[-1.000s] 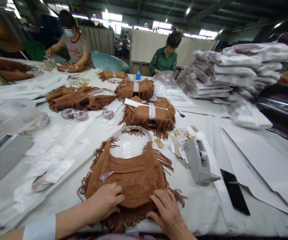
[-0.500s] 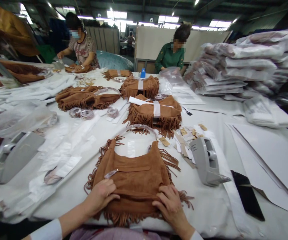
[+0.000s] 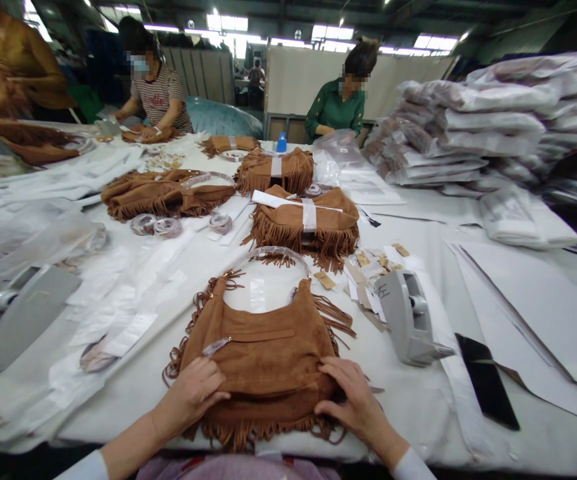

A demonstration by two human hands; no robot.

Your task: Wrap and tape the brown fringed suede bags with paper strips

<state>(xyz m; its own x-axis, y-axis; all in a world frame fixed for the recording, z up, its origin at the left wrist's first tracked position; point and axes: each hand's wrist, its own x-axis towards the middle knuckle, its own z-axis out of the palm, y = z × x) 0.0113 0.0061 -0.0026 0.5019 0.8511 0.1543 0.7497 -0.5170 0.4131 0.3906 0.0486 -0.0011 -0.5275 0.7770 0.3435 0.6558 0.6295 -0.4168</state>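
A brown suede-look fringed handbag point(image 3: 268, 353) lies flat in front of me, its plastic-wrapped handle point(image 3: 278, 252) pointing away. A zip with a wrapped pull crosses its front. My left hand point(image 3: 193, 390) grips the bag's lower left side, fingers curled on the fabric and thumb near the bottom fold. At the lower right corner, my right hand point(image 3: 355, 397) rests with fingertips on the bag and its thumb spread apart from them. What lies under both palms is hidden.
Grey tape dispensers stand on the right point(image 3: 405, 317) and left point(image 3: 23, 320). A black phone point(image 3: 488, 383) lies at right. Farther back are a banded fringed bag point(image 3: 303, 223), paper tags point(image 3: 368, 267) and a stack of wrapped packages point(image 3: 488, 127). Several people work across the table.
My right hand has shifted a little up along the bag's side and its fingers and thumb have spread. My left hand stays on the bag. The view has shifted slightly.
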